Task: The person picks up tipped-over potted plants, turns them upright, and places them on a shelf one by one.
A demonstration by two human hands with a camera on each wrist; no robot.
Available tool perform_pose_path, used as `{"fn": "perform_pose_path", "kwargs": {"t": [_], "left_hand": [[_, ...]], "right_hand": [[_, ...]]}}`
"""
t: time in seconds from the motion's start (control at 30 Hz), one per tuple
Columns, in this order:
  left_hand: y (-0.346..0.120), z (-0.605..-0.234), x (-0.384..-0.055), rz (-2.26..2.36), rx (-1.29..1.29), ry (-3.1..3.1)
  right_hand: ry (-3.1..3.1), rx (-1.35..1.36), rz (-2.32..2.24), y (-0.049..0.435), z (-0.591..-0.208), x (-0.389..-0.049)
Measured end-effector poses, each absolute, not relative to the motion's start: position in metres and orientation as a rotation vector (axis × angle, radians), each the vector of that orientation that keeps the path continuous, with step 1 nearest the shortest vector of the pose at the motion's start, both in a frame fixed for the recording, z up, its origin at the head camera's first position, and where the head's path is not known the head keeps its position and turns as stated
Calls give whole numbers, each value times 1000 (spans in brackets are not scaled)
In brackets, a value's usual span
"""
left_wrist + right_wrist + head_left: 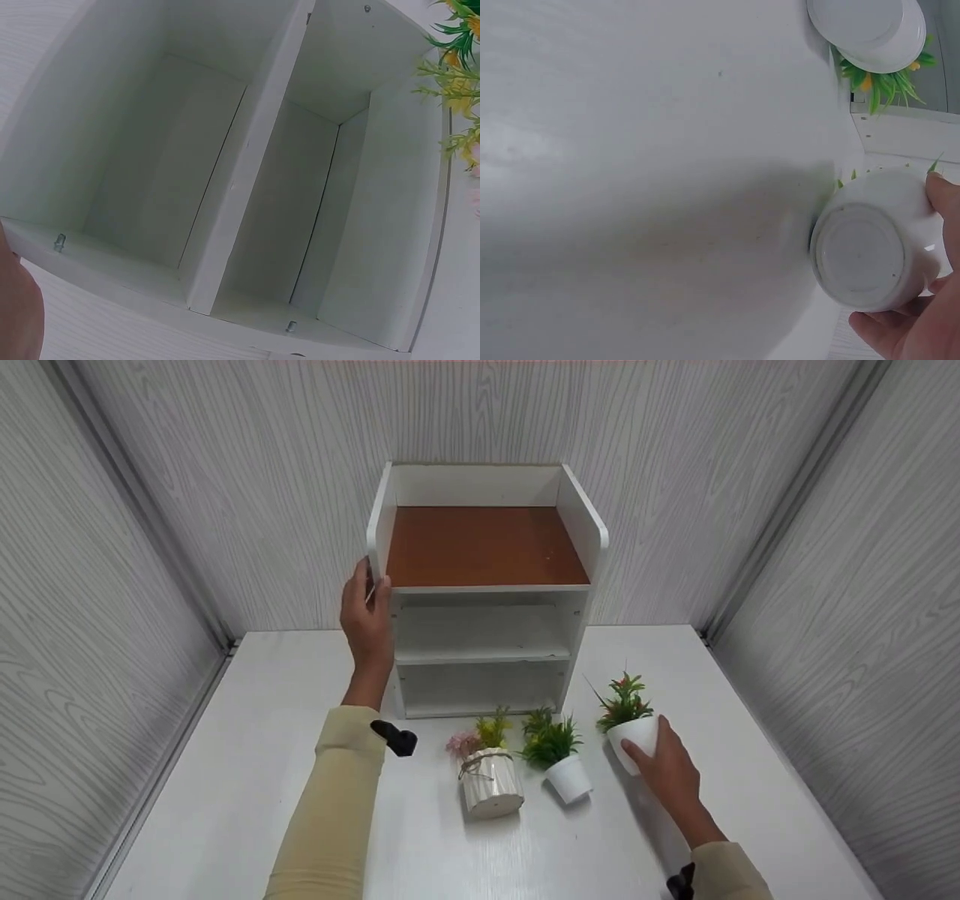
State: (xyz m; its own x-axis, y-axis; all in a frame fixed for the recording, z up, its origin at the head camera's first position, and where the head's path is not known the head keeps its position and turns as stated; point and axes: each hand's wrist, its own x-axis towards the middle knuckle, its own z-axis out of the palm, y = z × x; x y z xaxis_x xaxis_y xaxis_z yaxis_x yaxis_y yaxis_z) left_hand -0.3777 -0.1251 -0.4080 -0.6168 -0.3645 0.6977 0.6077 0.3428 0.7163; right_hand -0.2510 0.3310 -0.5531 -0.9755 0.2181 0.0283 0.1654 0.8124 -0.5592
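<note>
My left hand (367,622) grips the left side panel of a small white shelf unit (480,661), with the thumb at the front edge and the fingers along the outer side. In the left wrist view, part of that hand (21,311) shows beside the unit's open compartments. To the right, my right hand (667,765) holds a white pot (636,742) with a green and red plant (624,701), tilted away from me. The right wrist view shows the pot's round base (860,256), with fingers and thumb about its side.
Before the unit lie a cream, ribbed pot (493,787) tied with twine, bearing pink and yellow flowers, and a white pot (570,778) with a green plant (553,741). The unit's top is brown (484,547). Grey wood-grain walls (810,622) enclose the white table (225,780).
</note>
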Motion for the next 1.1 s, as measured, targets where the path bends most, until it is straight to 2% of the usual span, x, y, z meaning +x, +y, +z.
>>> {"fn": "perform_pose_path", "kwargs": {"t": [0.47,0.67,0.83,1.1], "left_hand": [[-125,-406,-377,-1465,-230,-1740],[-116,-395,-366,-1514,-169,-1731],[-110,-382,-351,-1553,-158,-1710],[-110,-387,-355,-1526,-152,-1719]], "right_hand": [[-2779,-370,1021,325,-557,-247],[-2672,-394,1129,321,-565,-246],[-2604,-387,1171,317,-571,-241],[-2542,-414,1248,316,-577,-226]]}}
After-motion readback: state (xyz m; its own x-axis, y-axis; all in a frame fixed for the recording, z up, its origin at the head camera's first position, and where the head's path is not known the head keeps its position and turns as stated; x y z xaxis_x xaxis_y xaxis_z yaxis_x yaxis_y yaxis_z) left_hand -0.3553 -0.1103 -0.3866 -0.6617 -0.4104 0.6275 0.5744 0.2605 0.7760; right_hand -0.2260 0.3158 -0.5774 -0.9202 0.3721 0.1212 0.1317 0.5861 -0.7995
